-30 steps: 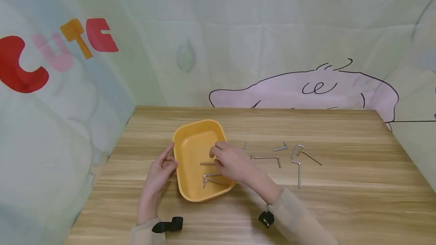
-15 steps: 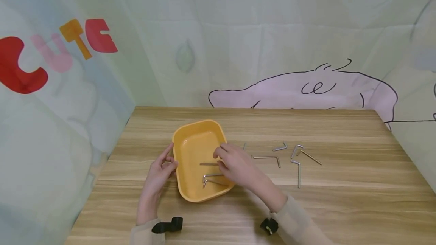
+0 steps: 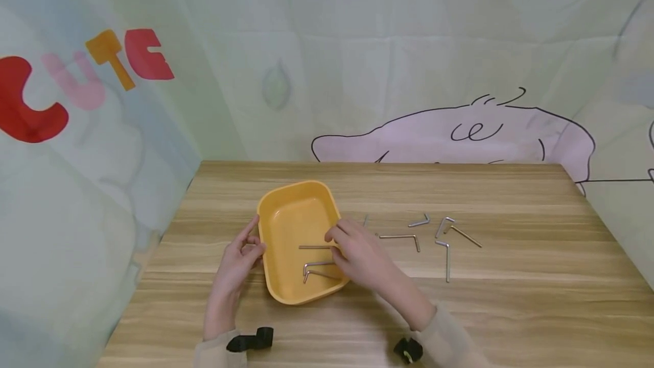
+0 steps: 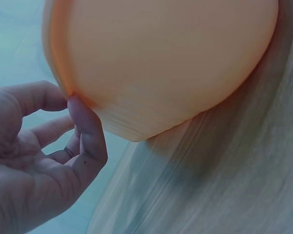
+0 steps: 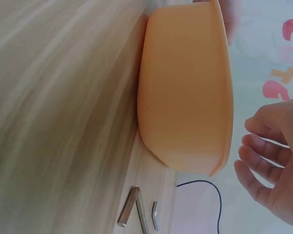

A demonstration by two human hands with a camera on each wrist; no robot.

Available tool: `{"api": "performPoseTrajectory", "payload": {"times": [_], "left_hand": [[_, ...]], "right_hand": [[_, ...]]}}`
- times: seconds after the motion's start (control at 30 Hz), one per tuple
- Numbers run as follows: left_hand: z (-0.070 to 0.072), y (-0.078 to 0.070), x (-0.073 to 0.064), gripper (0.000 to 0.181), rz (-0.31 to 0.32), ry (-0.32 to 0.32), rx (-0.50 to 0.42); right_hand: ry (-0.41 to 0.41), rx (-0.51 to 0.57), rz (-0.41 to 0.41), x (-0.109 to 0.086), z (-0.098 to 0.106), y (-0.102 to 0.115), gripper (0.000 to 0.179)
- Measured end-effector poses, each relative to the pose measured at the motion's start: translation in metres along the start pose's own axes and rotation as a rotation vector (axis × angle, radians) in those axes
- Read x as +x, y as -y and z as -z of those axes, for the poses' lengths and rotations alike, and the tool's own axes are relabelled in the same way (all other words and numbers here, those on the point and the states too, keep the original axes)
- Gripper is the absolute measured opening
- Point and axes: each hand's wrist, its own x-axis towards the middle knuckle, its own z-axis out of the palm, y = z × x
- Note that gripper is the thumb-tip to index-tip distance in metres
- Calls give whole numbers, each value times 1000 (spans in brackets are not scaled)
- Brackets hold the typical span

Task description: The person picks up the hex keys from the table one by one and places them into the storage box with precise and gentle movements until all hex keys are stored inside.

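Observation:
A yellow plastic tray (image 3: pixel 291 220) sits on the table, its left rim pinched between thumb and fingers of my left hand (image 3: pixel 237 263). In the left wrist view that hand (image 4: pixel 44 151) has its thumb against the tray wall (image 4: pixel 151 58). Several L-shaped hex keys lie in the tray, among them one straight-looking key (image 3: pixel 314 247) and a bent one (image 3: pixel 317 264); their right ends are partly hidden. Over the right rim hovers my right hand (image 3: pixel 360 251), fingers loosely bent. From the right wrist view, that hand (image 5: pixel 278 161) is beside the rim with nothing visible in it.
More hex keys are scattered on the wooden table (image 3: pixel 511 300) right of the tray, such as a bronze-toned one (image 3: pixel 401 236) and a silver one (image 3: pixel 448 263). A printed cloth (image 3: pixel 245 72) hangs behind and to the left.
My right hand has drawn back to the right, from over the tray's inside to its right rim. The left hand keeps its place on the left rim.

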Motion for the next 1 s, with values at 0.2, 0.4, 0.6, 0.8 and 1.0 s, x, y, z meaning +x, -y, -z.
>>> {"api": "performPoseTrajectory", "payload": {"times": [0.2,0.4,0.6,0.8,1.0], "left_hand": [[0,1,0,65,10,-5,2],[0,1,0,65,21,-8,1],[1,-1,0,64,9,-6,25],[1,1,1,65,11,-8,25],[0,1,2,65,8,-9,14]], "right_hand": [[-39,40,-6,-7,-2,-3,17],[-55,105,-56,-13,1,-8,19],[-72,122,-102,-19,5,-14,18],[-135,110,-128,-26,6,-19,19],[-158,117,-172,-33,8,-25,22]]}}
